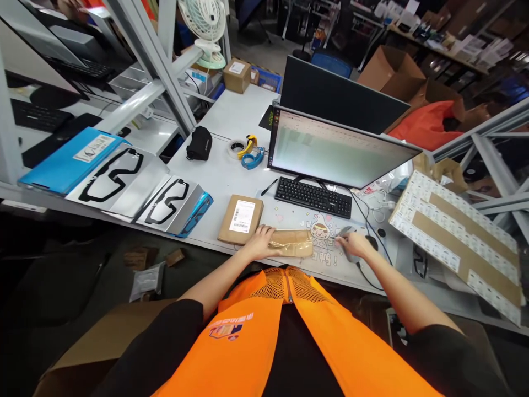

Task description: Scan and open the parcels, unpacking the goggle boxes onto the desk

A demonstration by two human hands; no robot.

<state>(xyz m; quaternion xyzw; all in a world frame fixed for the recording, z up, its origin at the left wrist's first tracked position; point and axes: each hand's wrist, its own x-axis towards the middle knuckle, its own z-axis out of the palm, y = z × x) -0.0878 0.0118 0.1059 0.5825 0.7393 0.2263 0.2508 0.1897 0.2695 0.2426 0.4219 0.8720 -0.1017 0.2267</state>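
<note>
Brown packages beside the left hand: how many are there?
2: the labelled package, left of the left hand, and the taped package, to the hand's right. No others show there, but the hand may hide a small one.

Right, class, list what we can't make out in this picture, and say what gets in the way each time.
All in the head view:
- Brown packet: its left end is covered by the left hand.
- Grey device: partly covered by the right hand, so its full shape is unclear.
- Label: print too small to read.
- Screen: text blurred.
- Cardboard box: cut off by the bottom edge.
</note>
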